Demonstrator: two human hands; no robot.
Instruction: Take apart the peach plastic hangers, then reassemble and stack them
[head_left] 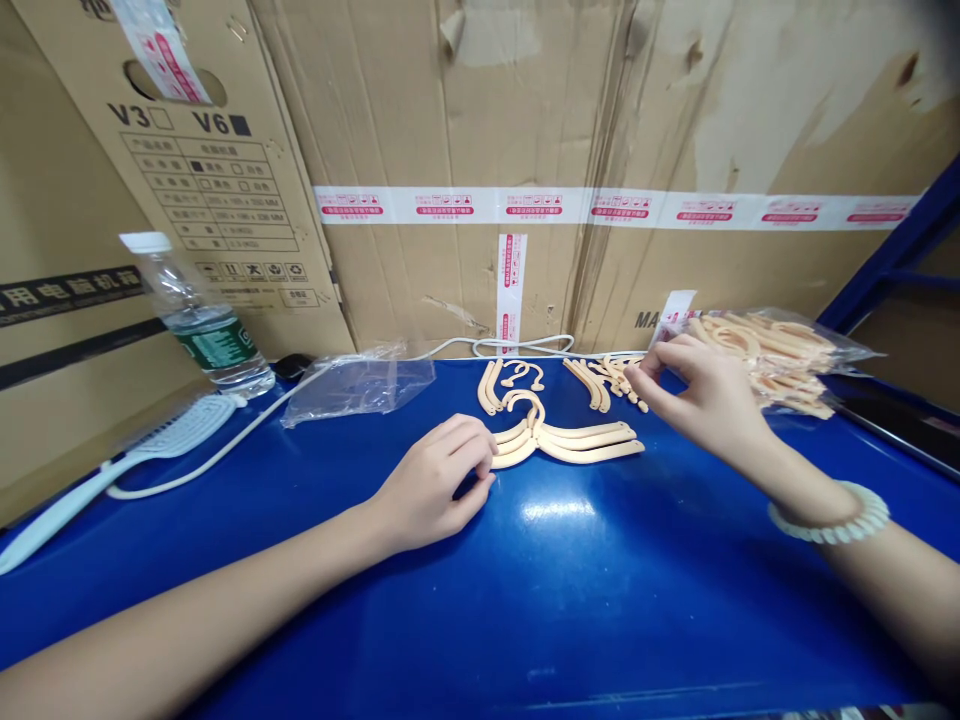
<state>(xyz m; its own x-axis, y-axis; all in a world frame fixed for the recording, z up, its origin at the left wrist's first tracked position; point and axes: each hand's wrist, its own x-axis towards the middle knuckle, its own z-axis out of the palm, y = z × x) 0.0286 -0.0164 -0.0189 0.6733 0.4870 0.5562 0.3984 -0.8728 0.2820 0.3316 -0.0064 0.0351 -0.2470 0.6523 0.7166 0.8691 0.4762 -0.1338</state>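
A small stack of beige plastic hangers [583,440], with curved arms and a hook at the top, lies flat on the blue table [570,580]. My left hand [446,475] is curled at the left end of these hangers, its fingertips on the arms and hiding their tips. Thumb and index finger of my right hand [701,390] are pinched together beside a cluster of small beige pieces [619,375]; whatever they hold is too small to make out. Behind the stack are loose curved arms [490,388], two loose hooks [523,374] and more arms [589,385].
Clear bags of beige hanger parts [787,345] lie at the back right, near a dark flat device [900,425]. Leftward are an empty clear bag [360,385], a water bottle [206,325] and a pale hairbrush [165,435]. A white cable [217,485] runs along cardboard boxes [450,130].
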